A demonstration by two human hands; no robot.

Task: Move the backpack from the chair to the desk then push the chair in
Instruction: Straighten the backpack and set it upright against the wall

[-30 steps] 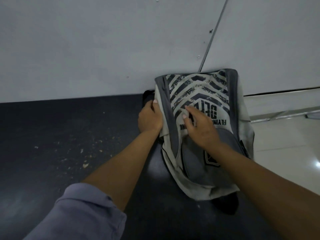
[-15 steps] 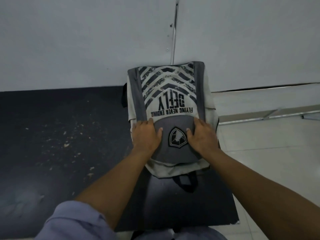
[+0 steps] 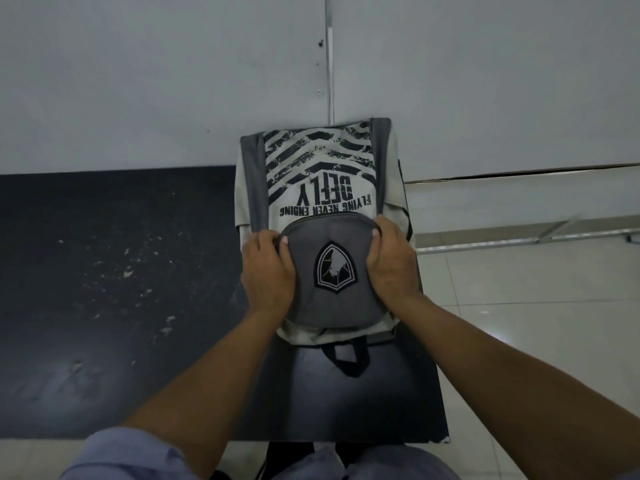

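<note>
The soft beige-and-grey fabric backpack point(image 3: 320, 216) lies on the black desk point(image 3: 114, 289), top against the wall. Left hand point(image 3: 266, 275) and right hand point(image 3: 391, 265) clasp its grey pocket; limp cloth likely sags, so grip the sides.

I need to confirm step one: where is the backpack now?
In the head view the backpack lies on the dark desk at its right end, top against the wall, between both hands.

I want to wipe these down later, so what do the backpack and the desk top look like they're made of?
Backpack: woven fabric, matte, judging by its soft creases and printed lettering. Desk: a hard, smooth dark top, possibly laminate; faint sheen, pale scuffs.
</note>
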